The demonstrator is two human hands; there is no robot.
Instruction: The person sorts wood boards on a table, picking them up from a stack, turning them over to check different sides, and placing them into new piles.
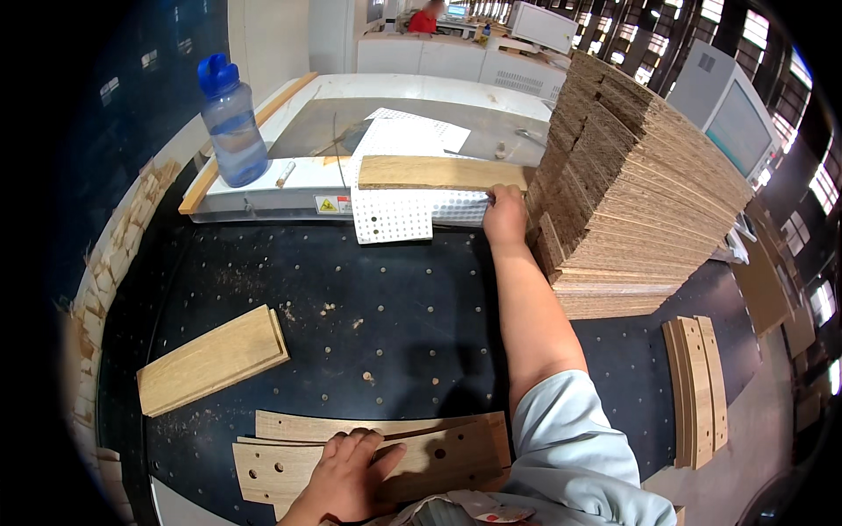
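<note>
My right hand (506,215) reaches far forward, fingers closed at the near edge of a long wooden board (430,173), close to its right end. That board lies across white dotted sheets (395,215) on the edge of the white machine. Close to my body, my left hand (351,469) rests on a drilled wooden board (289,469), fingers stretched to its far edge and thumb apart. Behind it lies another slightly curved board (303,427), and more pieces show partly underneath. My left wrist is partly cut off by the lower edge.
A black dotted table (386,307) carries short stacked boards (215,359) at left and wood crumbs. A tall pile of particleboard panels (614,193) stands right. Drilled strips (697,390) lie at far right. A blue bottle (235,131) stands on the machine. A person in red (424,19) is behind.
</note>
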